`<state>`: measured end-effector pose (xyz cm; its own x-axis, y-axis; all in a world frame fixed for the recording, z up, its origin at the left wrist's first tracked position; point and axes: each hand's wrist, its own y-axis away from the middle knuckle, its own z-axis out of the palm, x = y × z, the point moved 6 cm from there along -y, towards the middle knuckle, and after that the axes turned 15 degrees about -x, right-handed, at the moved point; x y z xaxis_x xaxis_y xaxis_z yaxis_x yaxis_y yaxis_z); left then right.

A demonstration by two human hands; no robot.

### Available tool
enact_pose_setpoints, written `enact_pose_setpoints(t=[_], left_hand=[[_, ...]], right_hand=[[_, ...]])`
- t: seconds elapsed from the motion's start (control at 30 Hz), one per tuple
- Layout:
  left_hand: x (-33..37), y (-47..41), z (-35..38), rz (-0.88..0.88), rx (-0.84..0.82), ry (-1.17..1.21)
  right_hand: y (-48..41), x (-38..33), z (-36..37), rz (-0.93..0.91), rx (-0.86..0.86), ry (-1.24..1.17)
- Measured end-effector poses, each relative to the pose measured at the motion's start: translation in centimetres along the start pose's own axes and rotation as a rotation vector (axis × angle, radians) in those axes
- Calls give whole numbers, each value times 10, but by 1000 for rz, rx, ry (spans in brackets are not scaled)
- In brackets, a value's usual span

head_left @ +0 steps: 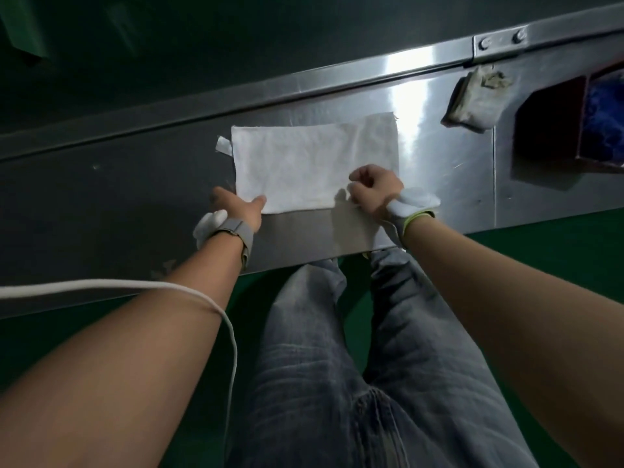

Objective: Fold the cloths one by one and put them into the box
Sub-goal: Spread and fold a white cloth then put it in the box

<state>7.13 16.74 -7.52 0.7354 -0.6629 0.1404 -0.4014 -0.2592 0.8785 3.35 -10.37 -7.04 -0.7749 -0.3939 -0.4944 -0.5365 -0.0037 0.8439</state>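
A white cloth (pixel 310 160) lies spread flat as a rectangle on the steel table (pixel 101 204). My left hand (pixel 236 211) rests at its near left corner, thumb on the cloth's edge. My right hand (pixel 374 190) pinches the near right corner, fingers curled on the fabric. A small white tag (pixel 223 145) sticks out at the cloth's far left. A dirty folded cloth (pixel 472 96) lies at the far right. The box (pixel 553 130), dark red with blue inside, stands at the right edge, partly cut off.
A raised metal rail (pixel 304 82) runs along the table's far side. A white cable (pixel 135 287) crosses my left forearm. My legs in grey jeans (pixel 354 366) and green floor show below the table's near edge.
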Motion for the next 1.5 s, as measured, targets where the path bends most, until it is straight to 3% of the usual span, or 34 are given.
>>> enact_pose_setpoints(t=[0.07,0.13,0.23,0.33,0.43,0.5,0.57,0.6,0.7,0.77,0.8,0.87,0.97,1.23,1.33,1.43,1.5], left_hand=[[-5,-1,3,-49,-60,54],[-2,3,5,-39,-96,129],[30,33,5,179,0,202],[81,74,26,459,43,-39],[117,98,75,660,-88,-196],[123,102,110,665,-278,-263],[117,97,128,620,-406,-274],[113,92,126,615,-383,-248],[99,69,96,599,-79,-221],[86,55,83,503,38,-197],[84,51,77,512,93,-240],[89,57,82,709,237,-597],[94,68,111,958,219,-1100],[90,75,122,978,234,-1379],[89,75,117,992,151,-1269],[101,69,100,924,-34,-792],[110,59,88,798,-45,-515]], right_hand=[[-3,5,8,42,-88,-199],[2,5,2,24,-66,-380],[13,9,-20,23,20,-494],[15,15,-29,64,-86,-661],[11,17,-33,67,-136,-699],[9,23,-41,93,-74,-673],[9,31,-56,154,53,-480],[10,35,-63,180,119,-331],[17,40,-77,204,369,-41],[28,29,-80,-30,567,97],[33,12,-73,-215,598,286],[35,-8,-48,-477,449,658],[26,0,-18,-444,177,1007],[31,11,-21,-520,141,1078],[34,9,-28,-493,78,984],[30,-2,-47,-444,114,680],[19,-10,-58,-417,191,587]])
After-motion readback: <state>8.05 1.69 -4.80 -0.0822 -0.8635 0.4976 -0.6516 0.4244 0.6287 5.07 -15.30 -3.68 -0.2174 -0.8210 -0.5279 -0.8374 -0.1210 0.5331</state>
